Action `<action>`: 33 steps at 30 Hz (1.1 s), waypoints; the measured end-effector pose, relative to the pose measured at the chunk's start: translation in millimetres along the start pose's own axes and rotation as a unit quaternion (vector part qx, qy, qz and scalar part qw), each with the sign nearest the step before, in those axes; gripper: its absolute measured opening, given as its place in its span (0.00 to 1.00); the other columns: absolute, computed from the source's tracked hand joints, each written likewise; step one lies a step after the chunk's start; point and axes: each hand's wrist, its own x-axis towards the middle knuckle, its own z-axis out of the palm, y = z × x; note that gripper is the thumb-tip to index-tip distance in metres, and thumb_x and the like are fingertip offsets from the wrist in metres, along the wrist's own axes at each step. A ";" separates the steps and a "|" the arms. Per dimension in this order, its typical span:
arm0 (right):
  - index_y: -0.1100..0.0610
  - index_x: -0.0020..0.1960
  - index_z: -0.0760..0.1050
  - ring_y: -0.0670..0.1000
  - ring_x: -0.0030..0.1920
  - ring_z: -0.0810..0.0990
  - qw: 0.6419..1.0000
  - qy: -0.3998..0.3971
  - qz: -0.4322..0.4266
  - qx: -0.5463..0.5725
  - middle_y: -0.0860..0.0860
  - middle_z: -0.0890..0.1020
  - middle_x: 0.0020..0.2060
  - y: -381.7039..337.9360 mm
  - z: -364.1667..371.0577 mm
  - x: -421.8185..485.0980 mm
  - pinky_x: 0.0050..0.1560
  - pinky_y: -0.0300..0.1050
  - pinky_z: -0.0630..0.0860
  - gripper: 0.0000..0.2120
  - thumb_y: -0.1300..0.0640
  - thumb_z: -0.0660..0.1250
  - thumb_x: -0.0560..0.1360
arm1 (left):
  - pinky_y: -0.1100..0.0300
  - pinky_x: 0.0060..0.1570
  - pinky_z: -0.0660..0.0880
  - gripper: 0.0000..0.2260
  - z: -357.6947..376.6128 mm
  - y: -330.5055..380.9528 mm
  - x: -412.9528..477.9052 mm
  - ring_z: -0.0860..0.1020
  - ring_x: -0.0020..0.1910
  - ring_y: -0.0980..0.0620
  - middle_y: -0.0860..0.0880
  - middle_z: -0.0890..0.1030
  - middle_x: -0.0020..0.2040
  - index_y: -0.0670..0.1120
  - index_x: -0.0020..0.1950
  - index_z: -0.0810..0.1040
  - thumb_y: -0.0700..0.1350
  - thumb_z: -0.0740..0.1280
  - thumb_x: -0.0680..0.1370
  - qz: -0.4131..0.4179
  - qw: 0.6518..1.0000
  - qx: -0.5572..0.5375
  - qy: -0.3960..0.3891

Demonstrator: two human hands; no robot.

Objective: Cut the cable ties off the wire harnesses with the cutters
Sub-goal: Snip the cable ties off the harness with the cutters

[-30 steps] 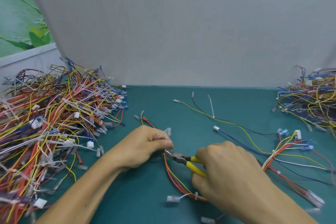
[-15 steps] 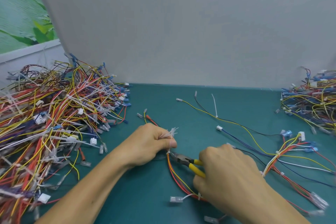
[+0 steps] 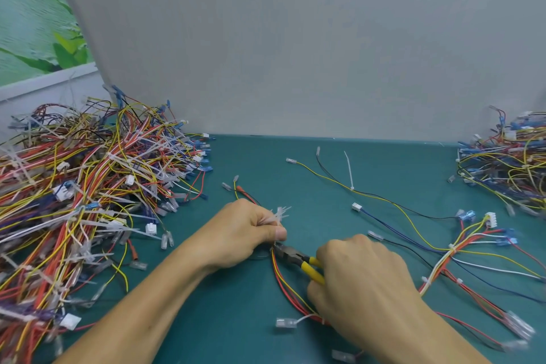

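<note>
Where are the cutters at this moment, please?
In the head view the cutters sit low at centre: the right hand grips the yellow handles, and the nose is at the harness wires just below the left hand.

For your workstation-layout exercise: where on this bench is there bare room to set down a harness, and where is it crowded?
Free: mat between the left pile and the yellow wire, behind the left hand; between the forearms. Crowded: left pile, right pile, harness beside right hand.
</note>
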 end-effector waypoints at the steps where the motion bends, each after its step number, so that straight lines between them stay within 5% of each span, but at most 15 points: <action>1: 0.55 0.34 0.57 0.59 0.37 0.65 1.000 -0.002 -0.002 0.001 0.50 0.62 0.32 -0.3 1.3 0.0 0.27 0.43 0.53 0.16 0.50 0.59 0.75 | 0.58 0.36 0.65 0.12 0.1 0.2 0.0 0.66 0.30 0.56 0.51 0.73 0.31 0.40 0.42 0.80 0.49 0.69 0.76 -0.001 1.000 -0.003 0.000; 16: 0.55 0.34 0.53 0.60 0.39 0.64 0.999 -0.009 -0.045 -0.016 0.51 0.59 0.33 1.4 14.9 4.2 0.27 0.43 0.51 0.18 0.56 0.57 0.78 | 0.56 0.40 0.68 0.12 0.6 -0.2 -0.3 0.68 0.34 0.55 0.47 0.75 0.34 0.38 0.42 0.80 0.48 0.69 0.76 -0.006 1.000 -0.005 0.002; 19: 0.55 0.35 0.53 0.61 0.39 0.64 0.999 -0.011 -0.047 -0.015 0.51 0.59 0.33 1.4 16.9 5.5 0.27 0.43 0.51 0.17 0.56 0.56 0.79 | 0.50 0.46 0.73 0.12 0.6 1.2 -0.7 0.70 0.35 0.55 0.40 0.79 0.37 0.39 0.42 0.80 0.48 0.69 0.76 -0.006 1.000 0.007 0.005; 24: 0.55 0.34 0.53 0.60 0.40 0.64 0.998 -0.017 -0.052 -0.013 0.51 0.59 0.33 3.4 19.7 6.1 0.27 0.44 0.51 0.18 0.57 0.56 0.80 | 0.49 0.52 0.73 0.10 1.5 2.8 -1.9 0.74 0.38 0.54 0.41 0.83 0.42 0.41 0.41 0.82 0.47 0.69 0.76 -0.007 1.000 0.018 0.011; 27: 0.54 0.38 0.56 0.61 0.40 0.65 0.998 -0.019 -0.055 -0.006 0.51 0.58 0.33 3.9 20.4 6.1 0.27 0.44 0.51 0.13 0.57 0.57 0.79 | 0.54 0.46 0.73 0.10 1.3 2.4 -2.0 0.73 0.35 0.57 0.45 0.82 0.37 0.41 0.41 0.82 0.47 0.69 0.76 -0.003 1.000 0.019 0.021; 29: 0.55 0.35 0.53 0.62 0.42 0.69 0.998 -0.024 -0.052 -0.004 0.51 0.57 0.33 4.2 19.9 5.3 0.27 0.44 0.51 0.17 0.58 0.57 0.78 | 0.61 0.32 0.67 0.10 1.1 2.9 -3.8 0.67 0.28 0.60 0.51 0.75 0.27 0.42 0.40 0.81 0.47 0.69 0.77 -0.003 1.000 0.009 0.029; 33: 0.53 0.34 0.51 0.61 0.43 0.69 0.998 -0.023 -0.051 0.011 0.51 0.57 0.34 13.7 12.0 2.0 0.28 0.44 0.51 0.18 0.57 0.59 0.76 | 0.66 0.27 0.63 0.11 1.3 5.1 -8.1 0.63 0.26 0.55 0.54 0.67 0.25 0.44 0.39 0.79 0.42 0.63 0.80 -0.035 0.989 -0.123 0.069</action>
